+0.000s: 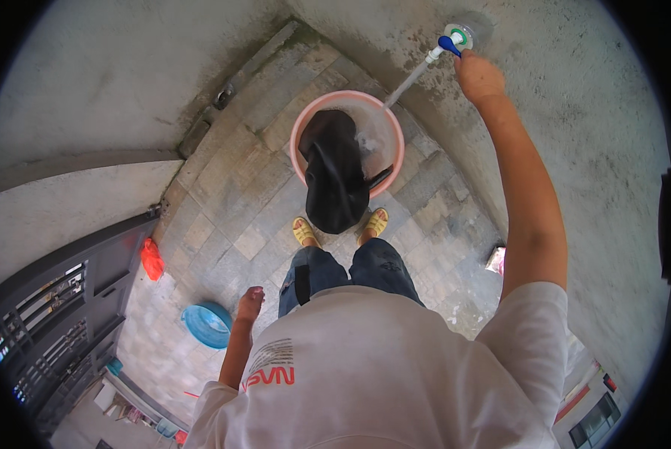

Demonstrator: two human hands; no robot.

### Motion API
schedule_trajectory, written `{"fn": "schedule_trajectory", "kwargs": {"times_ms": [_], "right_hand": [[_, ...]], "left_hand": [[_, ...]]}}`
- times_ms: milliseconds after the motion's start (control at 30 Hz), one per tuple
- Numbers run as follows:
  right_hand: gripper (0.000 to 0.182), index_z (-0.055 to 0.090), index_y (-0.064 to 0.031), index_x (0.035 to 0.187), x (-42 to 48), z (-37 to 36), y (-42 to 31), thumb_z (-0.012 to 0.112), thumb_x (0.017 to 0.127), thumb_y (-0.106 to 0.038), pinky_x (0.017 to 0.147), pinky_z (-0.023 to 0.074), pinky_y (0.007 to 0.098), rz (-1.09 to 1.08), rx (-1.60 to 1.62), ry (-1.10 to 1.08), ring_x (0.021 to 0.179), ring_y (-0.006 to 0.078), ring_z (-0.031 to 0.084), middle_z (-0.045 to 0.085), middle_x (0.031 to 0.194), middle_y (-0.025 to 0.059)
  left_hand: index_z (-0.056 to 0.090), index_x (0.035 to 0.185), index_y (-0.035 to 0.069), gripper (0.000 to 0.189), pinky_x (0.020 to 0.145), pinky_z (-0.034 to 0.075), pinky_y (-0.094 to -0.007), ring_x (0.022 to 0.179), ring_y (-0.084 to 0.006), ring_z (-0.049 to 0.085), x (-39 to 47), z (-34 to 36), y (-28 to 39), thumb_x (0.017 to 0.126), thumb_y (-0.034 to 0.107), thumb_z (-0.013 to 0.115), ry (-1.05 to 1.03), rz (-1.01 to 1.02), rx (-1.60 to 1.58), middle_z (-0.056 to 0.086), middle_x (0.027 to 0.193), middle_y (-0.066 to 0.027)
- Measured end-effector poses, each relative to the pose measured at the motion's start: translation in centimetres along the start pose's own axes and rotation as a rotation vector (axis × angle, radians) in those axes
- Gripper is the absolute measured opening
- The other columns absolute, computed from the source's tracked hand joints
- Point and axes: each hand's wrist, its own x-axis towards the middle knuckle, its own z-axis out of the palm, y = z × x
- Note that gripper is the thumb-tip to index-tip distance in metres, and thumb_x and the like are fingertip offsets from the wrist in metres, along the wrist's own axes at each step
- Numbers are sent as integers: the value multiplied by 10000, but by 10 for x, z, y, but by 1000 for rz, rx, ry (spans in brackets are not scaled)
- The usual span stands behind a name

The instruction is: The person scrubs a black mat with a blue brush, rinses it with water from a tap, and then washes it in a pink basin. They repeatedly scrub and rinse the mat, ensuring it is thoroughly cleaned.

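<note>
My right hand (pixel 478 77) grips the blue lever handle (pixel 449 45) of a white wall tap (pixel 435 54). A stream of water runs from the tap down into a round pink plastic basin (pixel 398 151) on the paved floor. In the basin lies a large black item (pixel 338 174), smooth and folded, perhaps leather or coated fabric, and part of it hangs over the rim near my feet. Frothy water shows to its right. My left hand (pixel 251 303) hangs at my side with the fingers curled; whether something small is in it cannot be told.
A blue plastic basin (pixel 207 325) stands on the floor by my left hand. A red plastic bag (pixel 152 259) lies near the dark metal gate (pixel 108 280). Concrete walls meet beyond the pink basin. A small packet (pixel 496 260) sits by the right wall.
</note>
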Motion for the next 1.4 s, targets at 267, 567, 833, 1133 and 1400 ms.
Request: {"fn": "schedule_trajectory", "kwargs": {"times_ms": [267, 567, 833, 1133, 1400], "right_hand": [[299, 505, -71, 972, 10, 7, 7, 416, 868, -336, 690, 450, 455, -77, 51, 36, 813, 364, 574, 607, 882, 169], [295, 491, -42, 1048, 21, 9, 6, 472, 848, -258, 745, 453, 418, -96, 118, 186, 886, 345, 565, 585, 964, 171], [409, 419, 48, 1153, -186, 258, -25, 493, 850, -215, 924, 343, 384, 512, 576, 142, 1082, 345, 444, 478, 1135, 235], [695, 309, -173, 1294, -328, 539, -141, 508, 757, -566, 875, 330, 510, 1441, 1298, -986, 1198, 260, 308, 307, 1312, 48], [758, 245, -171, 1344, -348, 660, -150, 457, 768, -615, 1001, 225, 474, 1545, 2000, -933, 1258, 260, 271, 333, 1342, 68]], "left_hand": [[557, 1017, 30, 294, 690, 466, -296, 774, -197, 610, 2, 1, 18, 812, 234, 510, 33, 96, 83, 630, 823, -116], [524, 1072, 37, 331, 772, 448, -346, 870, -308, 587, 72, 18, 101, 803, 230, 524, -100, 188, 263, 612, 908, -168], [348, 1267, 93, 624, 937, 335, -419, 1146, -378, 373, 189, 56, 248, 736, 268, 626, 24, 778, 427, 351, 1269, -209], [157, 1349, 80, 940, 921, 335, -475, 1199, -387, 306, 382, 190, 208, 641, 414, 678, 229, 488, 626, 249, 1347, -193], [373, 1220, -51, 850, 836, 421, -338, 984, -320, 545, 472, 178, 190, 641, 504, 656, -357, 242, 311, 563, 1024, -235]]}}
